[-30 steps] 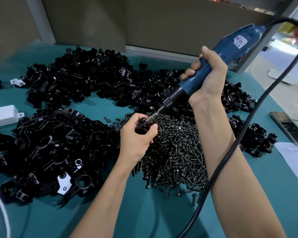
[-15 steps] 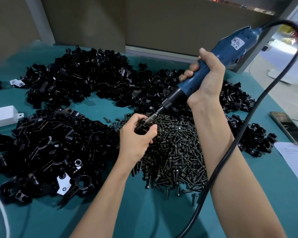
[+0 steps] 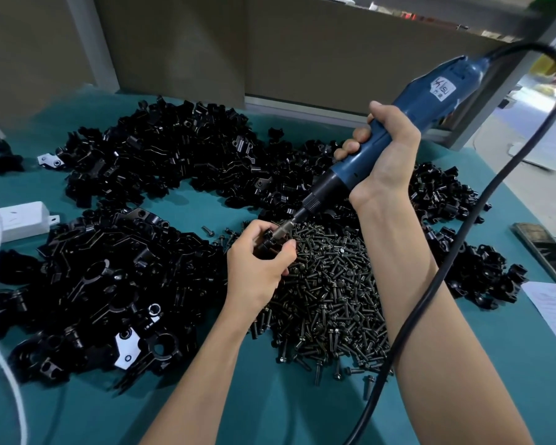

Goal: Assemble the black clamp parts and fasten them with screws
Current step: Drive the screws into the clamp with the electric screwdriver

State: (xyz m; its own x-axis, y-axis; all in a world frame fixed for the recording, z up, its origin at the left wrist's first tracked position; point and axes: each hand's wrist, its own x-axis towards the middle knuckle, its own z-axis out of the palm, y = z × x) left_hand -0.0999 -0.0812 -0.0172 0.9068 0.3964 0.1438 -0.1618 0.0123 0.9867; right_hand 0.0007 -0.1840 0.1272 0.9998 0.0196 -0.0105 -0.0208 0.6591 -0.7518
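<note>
A small black metal clamp assembly is pinched in the curled fingers of the left hand, just above the heap of dark flanged screws, presumably so it cannot spin under torque. The blue corded electric screwdriver is gripped in the closed right hand, its bit angled down into the clamp. Piles of loose black clamp parts are spread around on the teal table, within easy reach.

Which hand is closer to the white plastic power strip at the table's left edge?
Left. The left hand is right of the white plastic power strip, over the dark screw pile; the right hand, gripping the blue electric screwdriver, is farther right and higher.
</note>
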